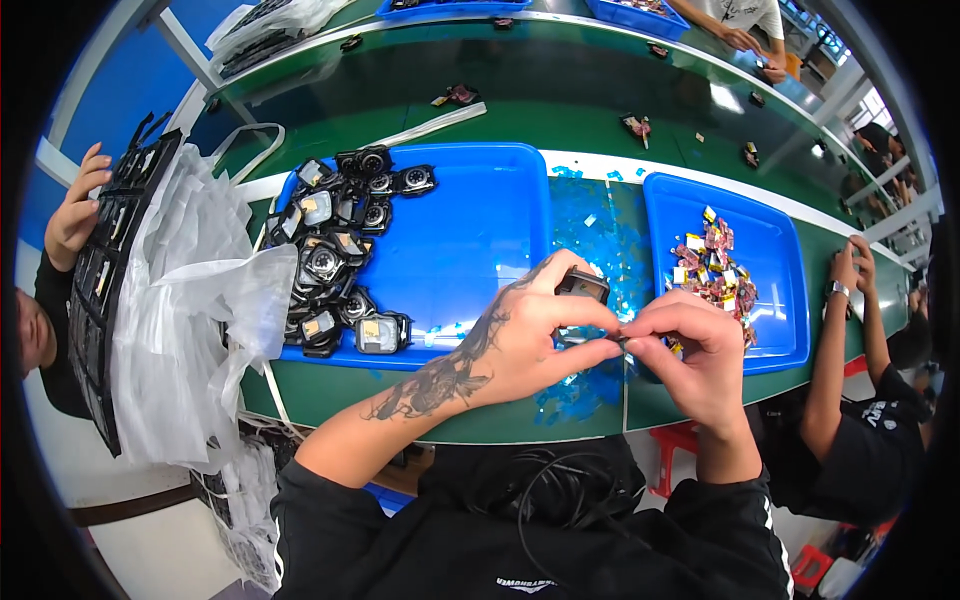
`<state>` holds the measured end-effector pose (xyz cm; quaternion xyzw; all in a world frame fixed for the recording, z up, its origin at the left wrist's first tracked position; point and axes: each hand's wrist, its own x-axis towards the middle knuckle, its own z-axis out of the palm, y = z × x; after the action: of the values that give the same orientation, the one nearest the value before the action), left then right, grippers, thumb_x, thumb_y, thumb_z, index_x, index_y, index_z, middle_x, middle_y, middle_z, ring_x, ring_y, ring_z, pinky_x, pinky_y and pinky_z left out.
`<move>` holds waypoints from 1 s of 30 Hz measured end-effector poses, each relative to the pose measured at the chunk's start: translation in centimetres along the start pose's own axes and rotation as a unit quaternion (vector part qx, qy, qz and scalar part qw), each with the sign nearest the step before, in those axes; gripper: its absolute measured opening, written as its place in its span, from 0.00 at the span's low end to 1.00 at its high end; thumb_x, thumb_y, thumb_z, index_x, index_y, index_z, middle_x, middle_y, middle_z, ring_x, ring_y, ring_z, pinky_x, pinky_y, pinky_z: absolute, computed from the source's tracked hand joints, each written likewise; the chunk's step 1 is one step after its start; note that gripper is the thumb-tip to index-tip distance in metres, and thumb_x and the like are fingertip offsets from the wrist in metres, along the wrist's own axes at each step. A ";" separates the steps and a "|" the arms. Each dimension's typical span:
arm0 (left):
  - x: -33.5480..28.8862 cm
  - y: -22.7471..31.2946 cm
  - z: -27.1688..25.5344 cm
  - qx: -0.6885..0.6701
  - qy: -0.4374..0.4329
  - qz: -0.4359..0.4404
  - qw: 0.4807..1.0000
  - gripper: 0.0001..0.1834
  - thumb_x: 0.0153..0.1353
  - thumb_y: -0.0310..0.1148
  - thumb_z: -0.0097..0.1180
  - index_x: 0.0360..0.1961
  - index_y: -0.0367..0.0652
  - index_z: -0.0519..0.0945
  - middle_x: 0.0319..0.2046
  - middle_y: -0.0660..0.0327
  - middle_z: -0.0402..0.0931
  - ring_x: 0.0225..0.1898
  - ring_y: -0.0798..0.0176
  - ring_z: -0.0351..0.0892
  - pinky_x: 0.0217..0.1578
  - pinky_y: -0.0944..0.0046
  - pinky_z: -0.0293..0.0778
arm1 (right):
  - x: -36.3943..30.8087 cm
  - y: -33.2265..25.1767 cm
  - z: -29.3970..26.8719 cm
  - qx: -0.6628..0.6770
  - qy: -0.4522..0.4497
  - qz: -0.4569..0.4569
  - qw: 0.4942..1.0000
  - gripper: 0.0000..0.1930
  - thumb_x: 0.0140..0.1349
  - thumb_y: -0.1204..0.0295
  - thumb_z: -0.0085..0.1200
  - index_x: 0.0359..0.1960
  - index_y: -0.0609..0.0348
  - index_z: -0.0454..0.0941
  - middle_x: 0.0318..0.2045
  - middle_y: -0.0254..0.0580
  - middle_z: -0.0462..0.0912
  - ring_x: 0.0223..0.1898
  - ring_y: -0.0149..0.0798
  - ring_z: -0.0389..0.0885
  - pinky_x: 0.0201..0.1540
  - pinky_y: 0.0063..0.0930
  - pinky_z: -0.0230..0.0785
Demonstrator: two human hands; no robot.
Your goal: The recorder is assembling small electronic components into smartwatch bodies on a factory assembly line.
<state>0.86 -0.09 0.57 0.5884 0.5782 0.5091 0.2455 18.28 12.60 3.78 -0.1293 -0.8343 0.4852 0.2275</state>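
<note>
My left hand (555, 325) is closed, with a black squarish watch case (584, 286) held behind its thumb and index finger. Thumb and index fingertips of that hand meet those of my right hand (697, 345), which is closed in a pinch. Between the fingertips is a small dark bit, too small to name. Both hands are over the green bench between two blue trays. Several black watch cases (322, 262), some showing round backs, are heaped along the left side of the larger tray (460, 240). The smaller tray (783, 280) holds a pile of small red, yellow and silver parts (715, 262).
Bits of blue film (575, 215) litter the bench (480, 410) between the trays. At the left, a person's hand (76, 205) holds a black slotted tray (105, 290) beside white plastic sheeting (190, 290). Small parts (637, 128) lie on the green belt (560, 90) beyond. A co-worker's forearms (835, 340) are at right.
</note>
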 end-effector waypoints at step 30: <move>-0.3 0.5 1.2 -0.037 0.019 -0.117 0.992 0.07 0.51 0.25 0.69 0.33 0.39 0.86 0.40 0.58 0.74 0.38 0.67 0.77 0.34 0.70 0.74 | 0.5 1.8 2.6 -0.249 0.096 -0.002 0.964 0.11 0.61 0.83 0.54 0.45 0.63 0.78 0.30 0.44 0.79 0.30 0.44 0.80 0.32 0.29 0.72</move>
<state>2.23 -0.11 0.49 0.4973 0.6283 0.5094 0.3137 16.51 11.72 1.24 -0.2265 -0.9033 0.2465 0.2682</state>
